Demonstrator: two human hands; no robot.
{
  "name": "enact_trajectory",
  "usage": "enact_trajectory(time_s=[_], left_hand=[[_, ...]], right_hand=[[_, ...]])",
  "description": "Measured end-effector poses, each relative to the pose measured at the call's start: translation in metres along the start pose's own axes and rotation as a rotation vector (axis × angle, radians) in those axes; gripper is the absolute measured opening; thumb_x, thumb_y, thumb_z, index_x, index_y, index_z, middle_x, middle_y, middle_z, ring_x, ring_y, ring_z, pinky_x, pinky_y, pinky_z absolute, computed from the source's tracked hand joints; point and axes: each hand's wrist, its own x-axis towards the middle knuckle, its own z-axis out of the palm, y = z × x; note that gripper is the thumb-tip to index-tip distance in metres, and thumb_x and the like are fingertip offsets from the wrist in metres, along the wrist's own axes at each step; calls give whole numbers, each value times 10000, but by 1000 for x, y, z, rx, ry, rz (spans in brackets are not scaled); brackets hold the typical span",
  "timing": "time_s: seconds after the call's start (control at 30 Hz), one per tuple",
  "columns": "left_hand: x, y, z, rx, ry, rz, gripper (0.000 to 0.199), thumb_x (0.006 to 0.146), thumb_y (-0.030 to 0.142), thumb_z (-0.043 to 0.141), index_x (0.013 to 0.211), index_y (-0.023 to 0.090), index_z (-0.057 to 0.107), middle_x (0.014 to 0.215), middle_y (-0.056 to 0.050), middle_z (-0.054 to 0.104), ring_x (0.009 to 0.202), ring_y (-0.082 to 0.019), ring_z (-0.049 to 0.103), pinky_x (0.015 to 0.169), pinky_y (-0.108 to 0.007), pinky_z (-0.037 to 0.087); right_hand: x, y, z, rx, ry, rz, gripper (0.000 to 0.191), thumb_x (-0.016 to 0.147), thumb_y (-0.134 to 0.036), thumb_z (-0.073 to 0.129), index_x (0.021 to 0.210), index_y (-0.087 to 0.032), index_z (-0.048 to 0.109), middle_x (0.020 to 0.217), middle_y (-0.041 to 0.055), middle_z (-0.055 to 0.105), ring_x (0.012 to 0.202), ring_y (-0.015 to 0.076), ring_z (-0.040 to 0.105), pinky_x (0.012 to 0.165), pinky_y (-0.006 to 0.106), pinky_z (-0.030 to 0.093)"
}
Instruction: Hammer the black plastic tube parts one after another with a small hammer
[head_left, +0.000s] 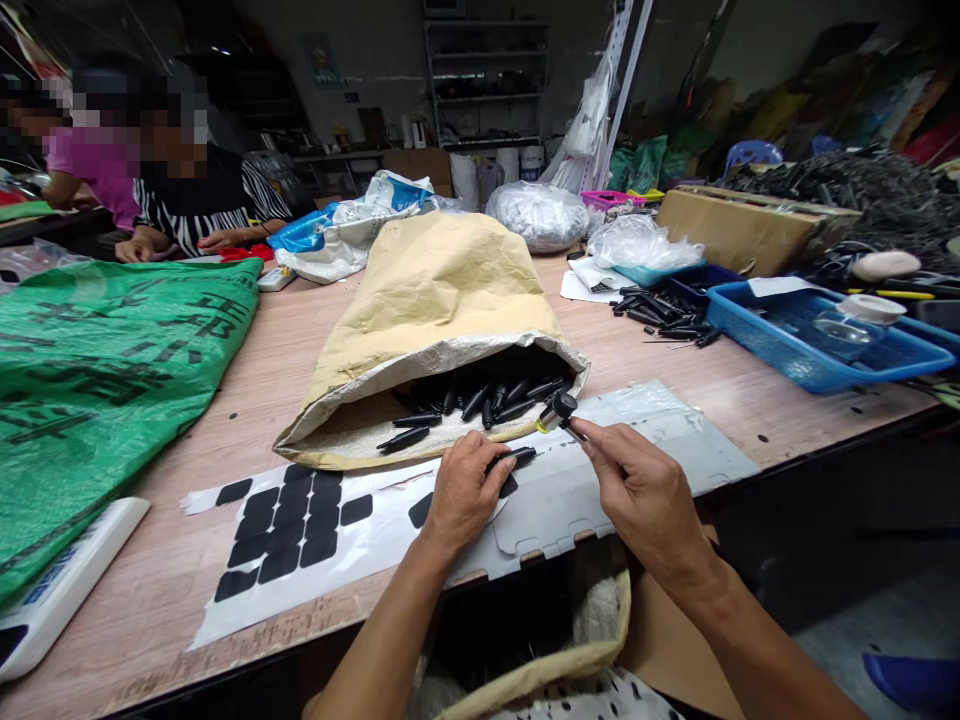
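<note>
My left hand (466, 488) rests on the grey board (675, 440), its fingers closed on a slim black pen-like part (519, 457) lying almost level. In my right hand (646, 490) is a small hammer (558, 411) with a dark head and a yellow face, held by its metal handle above and to the right of that part. A tan paper sack (450, 270) lies just beyond, its mouth facing me, with several similar black parts (491, 400) spilling to its lip. Left of my left hand, a white sheet carries rounded black square stickers (289, 520).
A green sack (127, 350) covers the table's left side, beside a white device (71, 590). At right stand a blue basket (825, 335), a pile of black parts (667, 315) and a cardboard box (742, 230). An open sack (607, 620) sits below the table edge. Two people sit at far left.
</note>
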Motion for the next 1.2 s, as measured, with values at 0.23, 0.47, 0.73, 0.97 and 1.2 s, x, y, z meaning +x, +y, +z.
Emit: enact_trajectory(time_s=[0.23,0.47,0.73,0.97,1.2], left_hand=[[0,2,-3,-17,-30,-13,127,885,240,716,1012,236,712,924,-25,648,948,-224,593,829,-355,422],[0,3,-3,-26,-44,-34,172,833,199,763,990,249,712,908,-14,649,940,-226,582,819,-351,413],[1,4,-3,-21,-48,-54,155,838,196,743,983,237,708,907,-14,644,932,-218,574,838,-355,411],[1,5,-2,17,-43,-71,169,836,200,735,1003,224,717,885,-18,632,928,-221,576,844,-359,413],[3,-1,-1,7,-70,-54,150,962,294,619,1039,229,729,910,-31,649,955,-224,588,850,-363,404]], right_hand=[[5,-10,-2,12,-28,-17,326,995,-205,491,1251,-262,685,1014,64,724,946,208,690,892,359,557],[-12,-12,10,8,-53,-83,390,978,-138,475,1294,-268,663,959,60,703,917,193,672,823,327,551],[-1,10,0,-73,-19,11,326,987,-209,506,1252,-243,695,1013,53,720,936,199,672,859,329,523],[11,65,1,-323,-35,-37,278,944,-184,559,1148,-243,739,935,30,714,914,214,646,803,345,492],[5,90,12,-379,-49,-65,221,923,-207,596,1076,-239,753,915,38,705,878,215,595,816,358,473]])
